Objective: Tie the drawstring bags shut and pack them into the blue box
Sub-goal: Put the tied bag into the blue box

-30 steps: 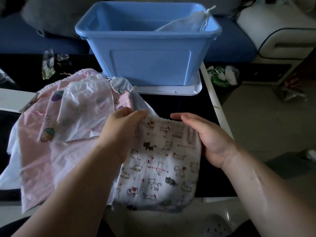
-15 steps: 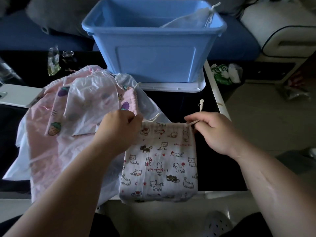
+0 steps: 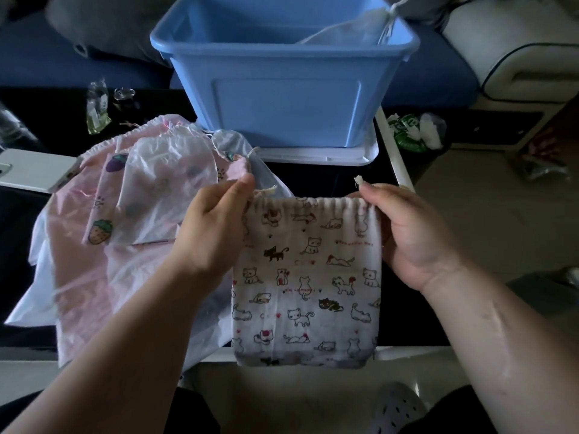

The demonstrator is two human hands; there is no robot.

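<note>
Cat-print drawstring bag [image 3: 307, 277] spread at frame centre, mouth gathered; blue box [image 3: 282, 98] above holds one white bag [image 3: 344, 31].

Two bare forearms are seen reaching in from the bottom corners, angled toward each other. The left hand [image 3: 216, 220] is held knuckles up, its fingers [image 3: 239, 189] pinched on the top left corner of a cat-print bag [image 3: 307, 277]. The right hand [image 3: 410, 236] is held level with it, fingers curled round the top right corner.
</note>
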